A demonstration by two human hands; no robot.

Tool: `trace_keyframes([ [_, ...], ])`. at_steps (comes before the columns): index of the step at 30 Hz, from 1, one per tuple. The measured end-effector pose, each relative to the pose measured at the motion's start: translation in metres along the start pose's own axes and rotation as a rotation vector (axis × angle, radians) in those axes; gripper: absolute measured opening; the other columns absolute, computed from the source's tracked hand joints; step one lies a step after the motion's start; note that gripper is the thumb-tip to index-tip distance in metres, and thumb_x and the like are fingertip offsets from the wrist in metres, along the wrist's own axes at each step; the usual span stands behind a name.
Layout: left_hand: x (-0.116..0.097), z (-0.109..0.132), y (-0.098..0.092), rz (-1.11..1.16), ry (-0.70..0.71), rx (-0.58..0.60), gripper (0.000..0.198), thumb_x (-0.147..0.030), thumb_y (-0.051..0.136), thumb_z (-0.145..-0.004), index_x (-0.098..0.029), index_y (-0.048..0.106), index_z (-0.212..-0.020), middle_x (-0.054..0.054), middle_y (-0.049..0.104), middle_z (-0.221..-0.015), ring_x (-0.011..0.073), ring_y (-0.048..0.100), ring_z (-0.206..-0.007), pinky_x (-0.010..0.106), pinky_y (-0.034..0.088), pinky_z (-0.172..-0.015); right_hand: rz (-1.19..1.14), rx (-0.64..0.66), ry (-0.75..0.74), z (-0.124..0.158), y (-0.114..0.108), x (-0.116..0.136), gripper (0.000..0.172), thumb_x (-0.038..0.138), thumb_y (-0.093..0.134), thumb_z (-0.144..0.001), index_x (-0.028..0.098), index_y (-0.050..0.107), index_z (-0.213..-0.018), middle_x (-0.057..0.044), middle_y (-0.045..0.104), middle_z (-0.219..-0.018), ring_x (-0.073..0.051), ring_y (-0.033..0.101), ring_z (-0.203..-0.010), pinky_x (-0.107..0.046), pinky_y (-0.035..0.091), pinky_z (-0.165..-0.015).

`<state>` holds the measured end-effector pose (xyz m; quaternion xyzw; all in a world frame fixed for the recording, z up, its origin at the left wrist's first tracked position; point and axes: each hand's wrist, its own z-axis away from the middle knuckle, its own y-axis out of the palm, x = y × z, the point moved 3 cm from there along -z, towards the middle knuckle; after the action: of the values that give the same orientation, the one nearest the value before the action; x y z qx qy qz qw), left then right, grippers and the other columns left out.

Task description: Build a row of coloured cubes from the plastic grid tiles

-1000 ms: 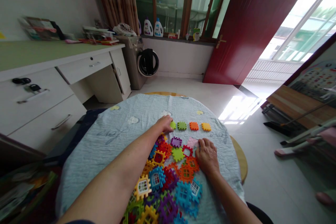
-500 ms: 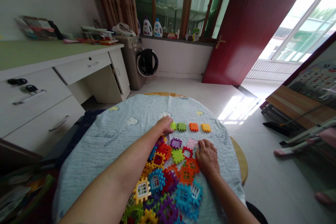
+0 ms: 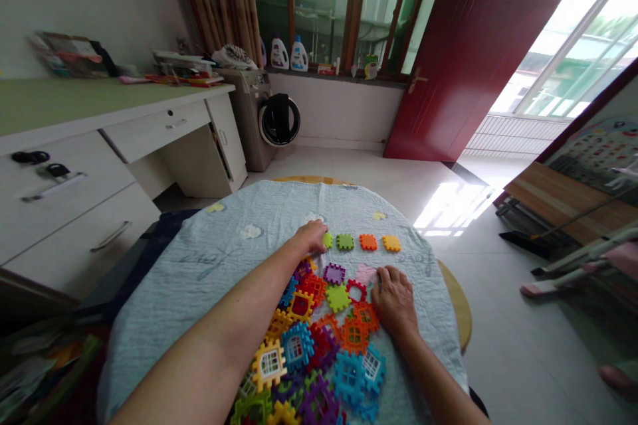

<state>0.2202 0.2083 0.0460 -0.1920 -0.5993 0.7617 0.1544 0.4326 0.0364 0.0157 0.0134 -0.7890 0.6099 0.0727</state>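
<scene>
My left hand point(image 3: 312, 237) reaches to the left end of a row of flat plastic building blocks, its thumb and fingers closed about a light green block point(image 3: 327, 240). Part of that block is hidden by the hand. To its right in the row lie a green block point(image 3: 345, 242), an orange block point(image 3: 368, 242) and a yellow block point(image 3: 391, 243). My right hand point(image 3: 394, 297) rests palm down on the cloth with its fingers laid out, holding nothing, beside the pile's orange window block point(image 3: 365, 316). Near it are a red frame block point(image 3: 356, 291) and a purple frame block point(image 3: 334, 273).
A pale blue cloth point(image 3: 209, 285) covers the round table. Several mixed blocks, including a blue window block point(image 3: 298, 345), heap up between my forearms. Beyond stand a white desk point(image 3: 149, 126), a washing machine point(image 3: 256, 119) and a red door point(image 3: 463, 46).
Almost nothing differs. My left hand has shifted very slightly left at the light green block, and my right hand stays on the cloth.
</scene>
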Motion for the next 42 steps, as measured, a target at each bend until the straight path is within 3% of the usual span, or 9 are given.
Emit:
trace_keyframes([
  [16,0.003,0.004,0.002,0.035,-0.031,0.016,0.049,-0.038,0.072,-0.062,-0.023,0.065,-0.109,0.009,0.061,-0.118,0.0248,0.060,-0.108,0.031,0.050,-0.090,-0.008,0.001,-0.007,0.000,-0.003,0.001,0.021,0.020,0.048,-0.087,0.022,0.059,-0.106,-0.008,0.059,-0.113,-0.023,0.050,-0.107,-0.034,0.034,-0.092],
  [25,0.007,0.003,0.010,0.100,-0.024,-0.026,0.059,-0.039,0.072,-0.062,-0.018,0.062,-0.116,0.013,0.057,-0.122,0.0292,0.054,-0.116,0.036,0.046,-0.098,0.006,0.000,-0.005,0.000,-0.006,0.003,0.021,0.022,0.047,-0.090,0.021,0.059,-0.106,-0.008,0.059,-0.112,-0.022,0.050,-0.106,-0.033,0.033,-0.092],
  [29,0.010,0.006,0.011,0.133,-0.029,-0.049,0.077,-0.042,0.075,-0.059,-0.018,0.054,-0.129,0.013,0.053,-0.129,0.0307,0.050,-0.122,0.038,0.041,-0.104,0.006,0.011,0.000,-0.001,-0.006,0.003,0.020,0.023,0.047,-0.090,0.021,0.060,-0.106,-0.008,0.059,-0.113,-0.022,0.050,-0.106,-0.033,0.033,-0.092],
  [33,0.018,0.022,0.001,0.161,-0.037,-0.103,0.084,-0.044,0.074,-0.061,-0.019,0.047,-0.136,0.013,0.049,-0.135,0.0312,0.047,-0.124,0.041,0.036,-0.108,0.013,0.010,0.003,0.000,-0.004,0.002,0.021,0.023,0.048,-0.090,0.021,0.060,-0.106,-0.008,0.059,-0.113,-0.022,0.050,-0.106,-0.033,0.033,-0.092],
  [38,0.031,0.058,-0.016,0.207,-0.025,-0.270,0.074,-0.038,0.072,-0.065,-0.019,0.049,-0.133,0.013,0.047,-0.136,0.0309,0.044,-0.125,0.043,0.034,-0.109,0.028,0.020,0.002,0.000,-0.005,0.002,0.022,0.023,0.047,-0.090,0.021,0.059,-0.108,-0.008,0.059,-0.114,-0.022,0.050,-0.105,-0.033,0.033,-0.091],
  [42,0.040,0.091,-0.019,0.254,0.006,-0.394,0.067,-0.034,0.071,-0.067,-0.017,0.053,-0.129,0.014,0.050,-0.131,0.0295,0.046,-0.122,0.043,0.035,-0.109,0.024,0.026,0.004,-0.001,-0.006,0.003,0.022,0.023,0.047,-0.090,0.020,0.060,-0.108,-0.008,0.059,-0.113,-0.022,0.050,-0.105,-0.033,0.033,-0.091],
])
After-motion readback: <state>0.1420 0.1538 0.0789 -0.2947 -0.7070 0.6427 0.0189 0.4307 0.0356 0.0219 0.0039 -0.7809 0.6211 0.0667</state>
